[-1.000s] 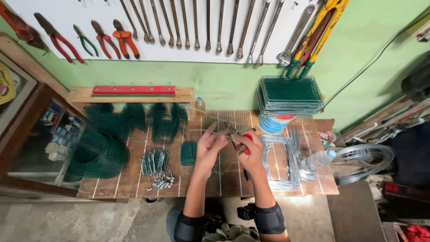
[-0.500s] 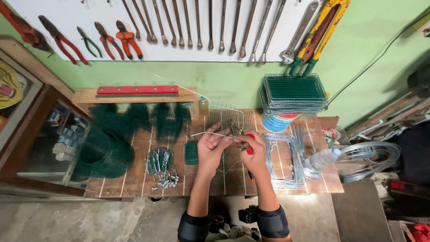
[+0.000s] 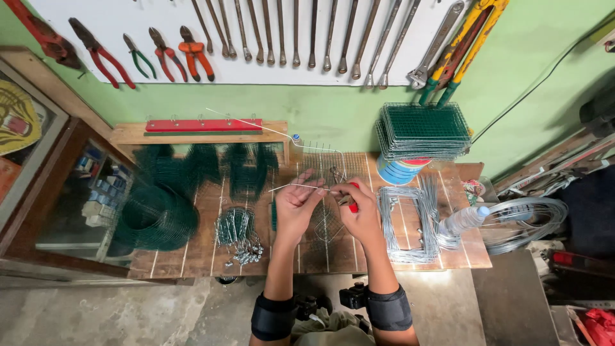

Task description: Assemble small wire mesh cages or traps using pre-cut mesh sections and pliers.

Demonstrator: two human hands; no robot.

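Over the wooden workbench (image 3: 192, 247), my left hand (image 3: 296, 204) pinches a thin steel wire (image 3: 291, 186) that runs leftward from my fingers. My right hand (image 3: 362, 208) grips red-handled pliers (image 3: 353, 204) with the jaws up at a small wire mesh cage (image 3: 327, 168) standing on the bench. The two hands are close together in front of the cage. A long loose wire (image 3: 256, 125) arcs from the cage toward the wall.
Rolls of green mesh (image 3: 157, 214) lie at the left. A bunch of wire hooks (image 3: 238, 234), bent steel wire frames (image 3: 410, 221), a plastic bottle (image 3: 464, 221), stacked green mesh panels (image 3: 423, 131) and a wire coil (image 3: 532, 218) are around. Pliers and wrenches (image 3: 301, 32) hang on the wall.
Both hands have moved slightly up toward the cage. The wire between my fingers now sticks out to the left.
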